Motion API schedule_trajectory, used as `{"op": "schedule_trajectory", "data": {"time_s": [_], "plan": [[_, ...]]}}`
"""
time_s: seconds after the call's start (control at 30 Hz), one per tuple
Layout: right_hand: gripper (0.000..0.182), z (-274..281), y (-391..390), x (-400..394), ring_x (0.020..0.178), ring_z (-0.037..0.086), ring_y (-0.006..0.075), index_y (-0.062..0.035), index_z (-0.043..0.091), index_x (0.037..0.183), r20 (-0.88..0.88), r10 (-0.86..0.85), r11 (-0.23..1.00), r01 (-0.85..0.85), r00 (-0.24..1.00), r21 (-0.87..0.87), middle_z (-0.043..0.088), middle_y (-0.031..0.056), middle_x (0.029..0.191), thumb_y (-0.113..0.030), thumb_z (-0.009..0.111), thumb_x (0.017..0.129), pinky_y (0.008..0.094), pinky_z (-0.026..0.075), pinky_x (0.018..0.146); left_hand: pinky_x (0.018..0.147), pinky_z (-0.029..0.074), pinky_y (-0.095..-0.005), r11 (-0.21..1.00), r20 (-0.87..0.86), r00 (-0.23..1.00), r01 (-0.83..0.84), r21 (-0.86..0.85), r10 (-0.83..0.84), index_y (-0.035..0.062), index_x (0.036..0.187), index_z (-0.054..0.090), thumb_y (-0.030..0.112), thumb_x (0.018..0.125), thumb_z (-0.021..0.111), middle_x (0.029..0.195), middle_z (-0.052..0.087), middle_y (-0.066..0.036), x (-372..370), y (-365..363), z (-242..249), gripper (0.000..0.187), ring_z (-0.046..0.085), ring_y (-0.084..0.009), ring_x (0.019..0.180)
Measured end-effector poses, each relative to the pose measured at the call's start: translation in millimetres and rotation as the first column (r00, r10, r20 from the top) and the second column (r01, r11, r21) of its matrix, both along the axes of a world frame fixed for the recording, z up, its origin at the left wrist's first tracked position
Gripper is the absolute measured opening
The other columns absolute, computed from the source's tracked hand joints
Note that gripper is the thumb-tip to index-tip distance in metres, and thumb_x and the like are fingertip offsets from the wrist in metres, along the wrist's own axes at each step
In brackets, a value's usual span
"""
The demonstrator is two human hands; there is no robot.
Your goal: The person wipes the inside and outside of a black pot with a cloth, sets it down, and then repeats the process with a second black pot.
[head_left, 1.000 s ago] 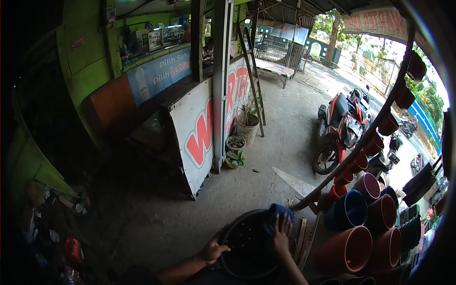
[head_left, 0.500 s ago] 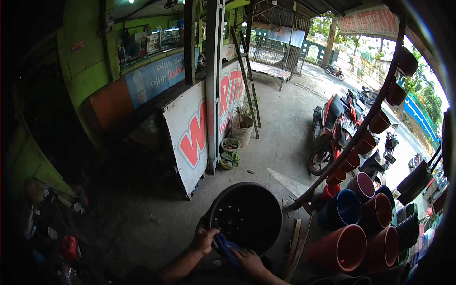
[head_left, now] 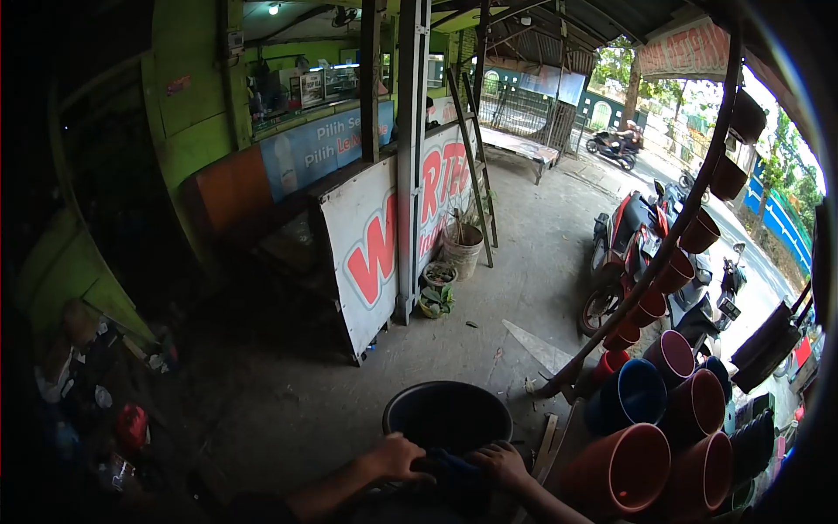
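Left hand (head_left: 394, 456) half-curled at near rim of black tub (head_left: 448, 412), hold unclear; right hand (head_left: 502, 463) curled on blue cloth (head_left: 456, 465) between both hands' fingers; steady tub, flat cloth best

Floor (head_left: 288, 419), near side: tub (head_left: 447, 410) ahead of the person; left hand (head_left: 397, 457) and right hand (head_left: 502, 463) at its near side, cloth (head_left: 454, 467) between them. Near right corner: grouped pots (head_left: 598, 476), right of the tub. Slanting pole (head_left: 660, 251) behind them bears a row of hanging pots (head_left: 729, 177); motorcycle (head_left: 621, 279) stands beyond. Left of centre: sign panel (head_left: 371, 279), with post (head_left: 408, 175) before it. Right of the post's foot: two planters (head_left: 435, 301), then bucket (head_left: 463, 255), beside ladder (head_left: 471, 162). Platform (head_left: 515, 147) lies behind the ladder.
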State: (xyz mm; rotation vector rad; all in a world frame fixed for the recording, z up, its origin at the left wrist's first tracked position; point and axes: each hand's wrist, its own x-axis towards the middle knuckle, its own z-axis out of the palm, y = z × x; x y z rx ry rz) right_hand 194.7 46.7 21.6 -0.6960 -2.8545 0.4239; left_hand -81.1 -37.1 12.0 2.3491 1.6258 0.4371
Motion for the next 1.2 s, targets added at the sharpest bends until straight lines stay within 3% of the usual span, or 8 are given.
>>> {"op": "schedule_trajectory", "data": {"time_s": [0.07,0.4,0.47,0.57,1.0,1.1,1.17,1.2], "plan": [[0.034,-9.3,5.0,5.7,0.109,0.060,0.0240,-0.0176,0.064,0.110,-0.030,-0.025,0.999,0.026,0.999,0.048,0.067,0.0031,0.109,-0.021,0.062,0.076,0.0419,0.043,0.095,0.090,0.048,-0.0503,0.907,-0.076,0.990,0.075,-0.414,-0.117,0.0112,0.106,0.067,0.058,0.089,0.052,0.101,0.068,-0.016,18.3,5.0,-17.5,0.052,0.065,-0.0354,0.100],[0.047,26.2,-5.4,22.4,0.138,0.035,0.0315,-0.0117,0.057,0.125,-0.033,-0.149,0.961,0.152,0.988,0.233,0.042,0.0156,0.145,-0.017,0.058,0.078,0.0464,0.029,0.110,0.078,0.051,-0.0430,0.914,0.460,0.801,-0.258,-0.314,0.384,0.0055,0.104,0.066,0.050,0.091,0.058,0.100,0.068,-0.021,56.9,4.3,-36.0,0.047,0.067,-0.0353,0.094],[0.051,6.2,-25.9,9.8,0.141,0.031,0.0311,-0.0101,0.052,0.130,-0.028,-0.085,0.983,0.088,0.996,0.158,0.038,0.0167,0.148,-0.018,0.056,0.080,0.0469,0.026,0.112,0.073,0.049,-0.0339,0.907,0.797,0.466,-0.351,-0.232,0.384,0.0027,0.099,0.065,0.044,0.092,0.062,0.091,0.070,-0.013,61.8,11.6,-40.7,0.043,0.067,-0.0202,0.083],[0.059,-1.3,-56.4,-9.6,0.144,0.024,0.0310,-0.0072,0.043,0.140,-0.022,0.013,0.991,-0.010,1.000,0.137,0.032,0.0188,0.151,-0.020,0.051,0.082,0.0474,0.022,0.114,0.069,0.047,-0.0274,0.851,0.829,0.220,-0.248,-0.463,0.515,0.0014,0.097,0.065,0.039,0.092,0.065,0.083,0.066,-0.002,67.2,6.2,3.9,0.038,0.057,-0.0083,0.078],[0.084,63.7,34.8,-11.8,0.143,0.026,0.0358,-0.0045,0.029,0.147,0.018,-0.174,0.984,0.174,0.985,-0.037,0.031,0.0198,0.152,-0.032,0.064,0.076,0.0470,0.028,0.113,0.090,0.050,-0.0300,0.930,0.807,0.473,-0.084,-0.359,0.354,-0.0024,0.115,0.064,0.018,0.092,0.066,0.110,0.068,-0.009,56.9,-17.5,25.6,0.030,0.063,-0.0150,0.098],[0.073,51.7,78.5,0.8,0.140,0.031,0.0356,-0.0051,0.034,0.145,0.045,-0.304,0.881,0.299,0.952,-0.366,0.035,0.0208,0.150,-0.029,0.059,0.080,0.0430,0.030,0.112,0.095,0.048,-0.0310,0.943,0.880,0.370,0.031,-0.332,0.298,-0.0029,0.117,0.063,0.017,0.093,0.066,0.114,0.068,-0.011,52.4,-24.8,35.2,0.031,0.063,-0.0177,0.104],[0.056,58.2,94.4,4.5,0.132,0.044,0.0322,-0.0040,0.044,0.140,0.264,-0.400,0.189,0.361,0.877,-0.913,0.047,0.0201,0.141,-0.029,0.051,0.090,0.0382,0.035,0.109,0.096,0.047,-0.0319,0.928,0.880,0.367,0.095,-0.360,0.303,-0.0040,0.120,0.061,0.020,0.093,0.066,0.115,0.067,-0.014,49.3,-27.0,36.6,0.036,0.062,-0.0188,0.106],[0.056,42.5,99.5,5.8,0.132,0.044,0.0322,-0.0040,0.044,0.140,0.265,-0.404,0.188,0.362,0.876,-0.913,0.047,0.0201,0.141,-0.029,0.051,0.090,0.0382,0.035,0.109,0.096,0.047,-0.0319,0.928,0.880,0.367,0.099,-0.359,0.302,-0.0040,0.120,0.061,0.020,0.093,0.066,0.115,0.067,-0.014,49.6,-26.8,37.1,0.036,0.062,-0.0188,0.106]]}}
